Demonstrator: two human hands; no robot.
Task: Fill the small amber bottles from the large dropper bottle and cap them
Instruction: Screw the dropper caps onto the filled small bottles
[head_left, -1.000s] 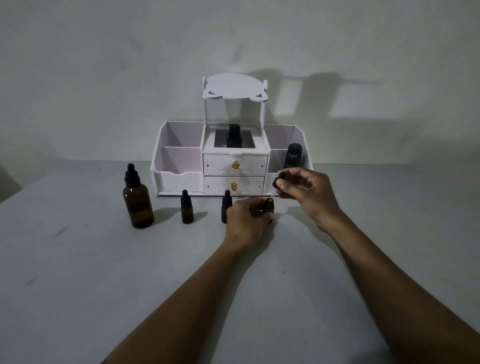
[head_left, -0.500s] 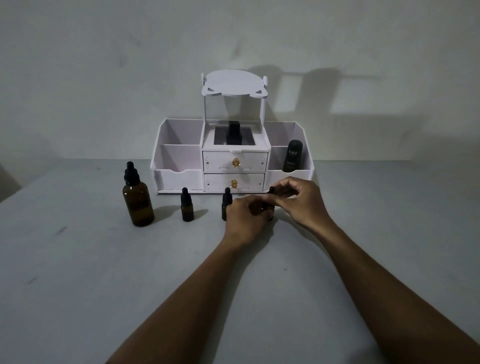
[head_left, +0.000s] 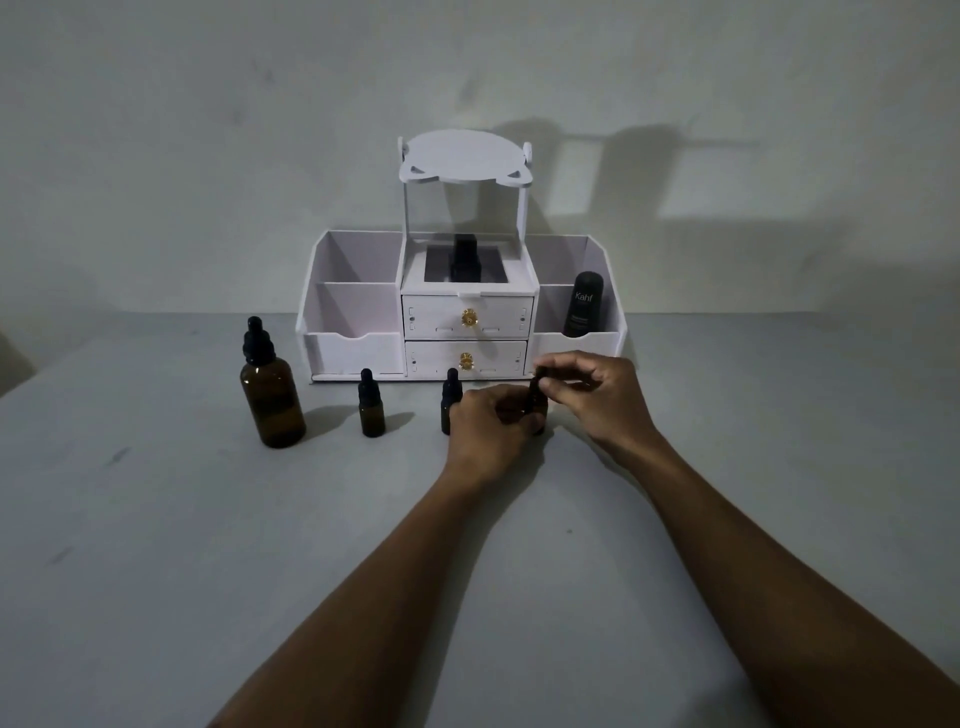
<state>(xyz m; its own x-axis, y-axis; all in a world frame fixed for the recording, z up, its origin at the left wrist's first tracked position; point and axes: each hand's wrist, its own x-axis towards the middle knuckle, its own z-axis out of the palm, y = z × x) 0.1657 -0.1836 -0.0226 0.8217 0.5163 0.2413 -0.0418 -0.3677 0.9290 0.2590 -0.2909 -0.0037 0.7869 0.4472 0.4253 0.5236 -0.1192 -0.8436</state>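
The left hand (head_left: 488, 428) grips the small amber bottle (head_left: 541, 415) steady so the right hand (head_left: 597, 397), pinching its dropper cap (head_left: 536, 382), can likely tighten it.

Our right hand (head_left: 597, 395) is lower than a second ago, and the dropper cap (head_left: 537, 382) it pinches now sits on the neck of the small amber bottle (head_left: 540, 414) rather than above it. Its fingers now close up against our left hand (head_left: 488, 431), which grips that bottle.
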